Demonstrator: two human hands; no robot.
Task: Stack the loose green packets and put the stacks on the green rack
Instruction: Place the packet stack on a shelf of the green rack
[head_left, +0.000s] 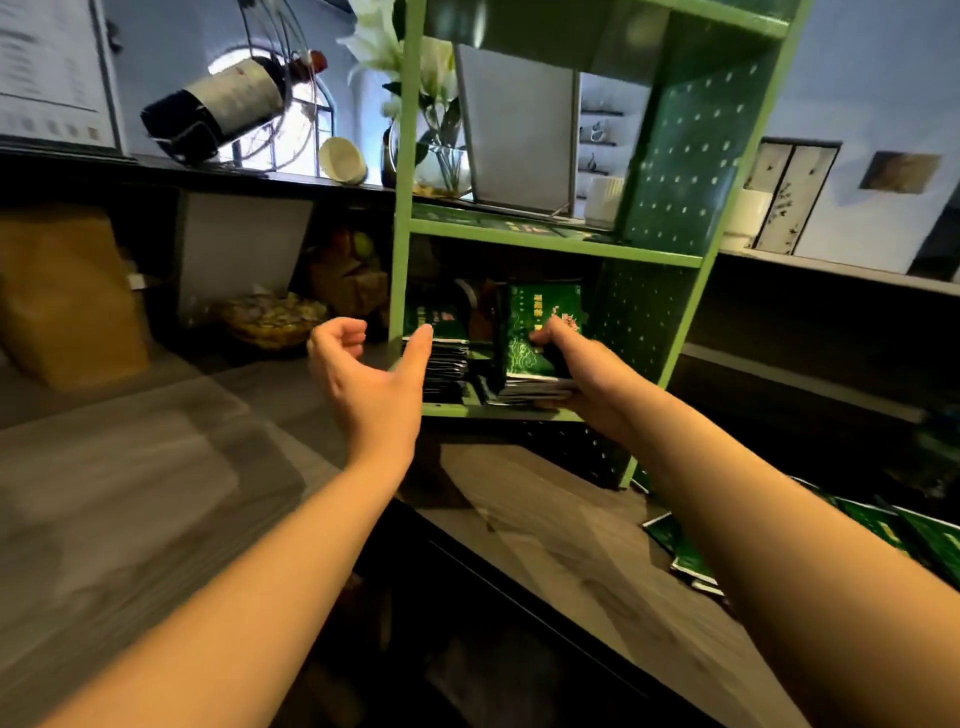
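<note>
The green rack (550, 243) stands on the wooden counter. On its bottom shelf my right hand (576, 374) grips a stack of green packets (540, 332), the top ones tilted up on edge. To the left on the same shelf lies a flat stack of packets (444, 364). My left hand (369, 374) hovers in front of that stack, holding nothing, fingers loosely curled and thumb out. Loose green packets (883, 525) lie on the counter at the right, partly hidden by my right forearm. More packets (519, 224) lie on the middle shelf.
A wine bottle (228, 111) in a wire holder, a white bowl (343, 160) and a glass vase of white flowers (441, 156) sit on the ledge behind. A brown paper bag (62, 291) and a basket (270, 319) stand at the left.
</note>
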